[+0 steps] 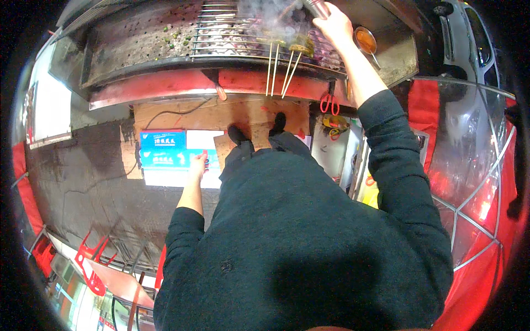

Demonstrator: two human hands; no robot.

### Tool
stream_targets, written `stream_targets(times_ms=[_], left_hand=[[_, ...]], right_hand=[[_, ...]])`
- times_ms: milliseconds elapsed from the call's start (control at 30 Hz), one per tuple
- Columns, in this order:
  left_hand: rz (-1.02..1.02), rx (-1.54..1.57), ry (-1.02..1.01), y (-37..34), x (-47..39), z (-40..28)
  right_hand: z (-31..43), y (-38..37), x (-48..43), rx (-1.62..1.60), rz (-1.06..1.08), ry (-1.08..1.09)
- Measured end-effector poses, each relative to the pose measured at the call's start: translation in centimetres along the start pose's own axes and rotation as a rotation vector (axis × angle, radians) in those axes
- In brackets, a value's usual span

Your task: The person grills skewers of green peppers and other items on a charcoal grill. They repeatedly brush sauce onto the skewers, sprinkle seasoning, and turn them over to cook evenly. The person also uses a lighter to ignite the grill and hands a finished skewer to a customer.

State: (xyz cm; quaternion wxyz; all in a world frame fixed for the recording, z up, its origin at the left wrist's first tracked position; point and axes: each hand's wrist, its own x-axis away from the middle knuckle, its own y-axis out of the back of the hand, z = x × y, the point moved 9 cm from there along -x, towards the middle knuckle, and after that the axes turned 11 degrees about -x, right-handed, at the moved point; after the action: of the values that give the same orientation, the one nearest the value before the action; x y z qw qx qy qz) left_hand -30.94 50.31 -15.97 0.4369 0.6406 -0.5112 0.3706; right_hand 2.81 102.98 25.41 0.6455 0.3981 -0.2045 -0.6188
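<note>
My right hand [337,27] is raised over the right part of the charcoal grill [223,29], gripping a metallic cylindrical container [316,7], cut off by the top edge. Below it, food on skewers [301,46] lies on the grate in rising smoke. Two pairs of pale sticks [272,70] stick out over the grill's front edge towards me. My left hand [198,166] hangs low at my side with its fingers partly curled. Something small and red shows at its fingertips; whether it is held is unclear.
A bowl of orange sauce [366,39] with a utensil stands right of the grate. Red-handled scissors [330,103] hang from the grill's red front. Cardboard [182,113] and a blue printed sheet [163,149] cover the floor. Red chairs [89,265] stand behind left.
</note>
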Motion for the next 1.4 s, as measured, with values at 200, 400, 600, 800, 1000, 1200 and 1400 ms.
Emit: stream_targets(times_ms=[200,400,600,800,1000,1200,1400], left_hand=[[0.02,-0.013,-0.072,-1.2,-0.6,-3.5],[-0.005,-0.123,-0.339,-5.2,2.6,-14.7],[-0.335,-0.503,-0.848,-12.7,11.8,-33.2],[-0.762,-0.889,-0.586,-21.6,15.7,-39.6],[-0.99,-0.883,-0.623,-23.1,15.3,-41.5],[-0.919,-0.987,-0.828,-20.0,15.2,-42.8],[0.137,-0.043,-0.828,-24.1,13.9,-42.2]], right_hand=[[-2.2,2.6,0.4,0.043,0.013,0.026],[-4.0,3.0,2.7,0.091,0.164,0.065],[-3.4,1.6,0.1,-0.102,0.084,0.052],[-4.2,1.6,-0.8,-0.09,0.155,0.127],[-10.1,5.4,4.6,-0.452,0.214,0.03],[-18.0,10.3,9.2,-0.381,0.153,-0.076],[-20.3,13.4,10.3,-0.269,0.064,-0.044]])
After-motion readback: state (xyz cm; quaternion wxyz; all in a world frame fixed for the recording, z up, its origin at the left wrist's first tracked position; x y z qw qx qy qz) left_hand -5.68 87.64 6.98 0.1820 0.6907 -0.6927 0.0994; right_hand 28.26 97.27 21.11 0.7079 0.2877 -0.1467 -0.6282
